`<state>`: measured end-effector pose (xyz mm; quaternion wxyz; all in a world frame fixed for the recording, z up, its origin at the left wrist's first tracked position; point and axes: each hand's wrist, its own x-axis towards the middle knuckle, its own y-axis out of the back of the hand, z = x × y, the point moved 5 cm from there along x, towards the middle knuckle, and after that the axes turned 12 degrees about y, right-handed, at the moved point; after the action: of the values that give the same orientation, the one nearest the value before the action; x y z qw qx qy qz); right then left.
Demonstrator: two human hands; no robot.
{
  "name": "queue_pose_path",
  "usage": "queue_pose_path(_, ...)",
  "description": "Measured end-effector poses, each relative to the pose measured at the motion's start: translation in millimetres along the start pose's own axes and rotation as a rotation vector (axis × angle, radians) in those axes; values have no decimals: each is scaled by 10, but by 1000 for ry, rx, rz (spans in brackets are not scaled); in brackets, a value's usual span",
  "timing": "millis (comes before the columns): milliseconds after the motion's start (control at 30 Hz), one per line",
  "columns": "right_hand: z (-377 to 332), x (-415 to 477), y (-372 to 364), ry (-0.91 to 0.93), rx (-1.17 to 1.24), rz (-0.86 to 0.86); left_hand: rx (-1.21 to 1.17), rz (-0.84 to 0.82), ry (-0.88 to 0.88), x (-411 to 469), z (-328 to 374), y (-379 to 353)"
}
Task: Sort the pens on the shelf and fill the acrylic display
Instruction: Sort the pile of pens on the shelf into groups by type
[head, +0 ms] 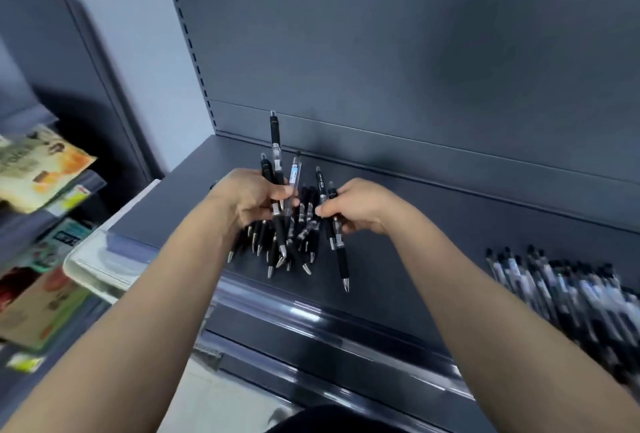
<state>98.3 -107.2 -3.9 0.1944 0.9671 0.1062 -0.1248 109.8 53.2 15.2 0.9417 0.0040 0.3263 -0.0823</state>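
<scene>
Pens sit right between our hands. A bundle of black pens (291, 235) stands nearly on end over the grey shelf (450, 225). Its long axis runs away from us, metal tips down and toward us, clicker ends up toward the back panel (381, 52). Our left hand (256, 200) curls its fingers round the upper part of the bundle and carries most of it; one pen sticks up well above the rest. Our right hand (349, 207), just beside the bundle on its right, pinches a single pen (337, 249) near its middle. That pen lies parallel to the others and hangs a little lower. We cannot tell whether a second pen shares the pinch.

We judge the step in hand to be drawing that pen out of the bundle. Because it lies alongside its neighbours, it should come away sideways to the right or along its own length, not across them. The right hand is the nearer one and already has it.

A second heap of pens (571, 297) lies flat on the shelf well to the right, blurred, nearer our right arm. At the shelf's left end sits a clear tray (100, 259), which we take for the acrylic display. It is nearer our left arm and well apart from both hands, and its contents are too blurred to read.
</scene>
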Motion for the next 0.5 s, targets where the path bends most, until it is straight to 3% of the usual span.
queue_pose_path(300, -87, 353, -463, -43, -47, -66, -23, 34, 58, 66, -67, 575)
queue_pose_path(500, -32, 430, -313, -37, -20, 85, -29, -5, 82, 183, -97, 581)
